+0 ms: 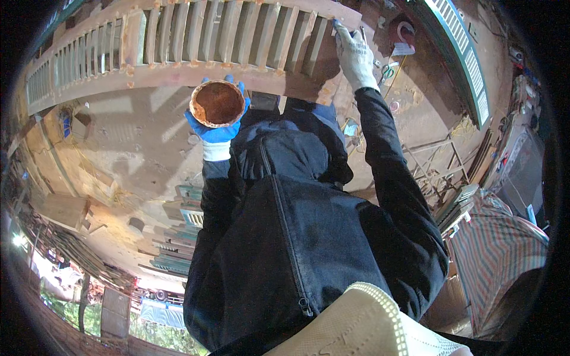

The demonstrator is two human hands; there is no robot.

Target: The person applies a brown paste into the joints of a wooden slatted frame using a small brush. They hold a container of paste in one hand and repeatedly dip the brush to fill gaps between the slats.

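Note:
My left hand, in a blue-palmed glove with a white cuff, holds a round bowl from beneath. Reddish-brown stuff coats the inside of the bowl, whose rim is pale and crusted. Across the top lies a long louvred wooden shutter, brownish with orange-brown patches along its frame. My right hand, in a whitish glove, is at the right end of this shutter, with its fingers at the frame. The fingers look bent together around something thin, mostly hidden by the hand.
A green louvred shutter stands along the right. Green-handled scissors lie on the floor near my right forearm. More green slatted pieces are stacked lower left, near a wooden box. A striped tarp hangs at the lower right.

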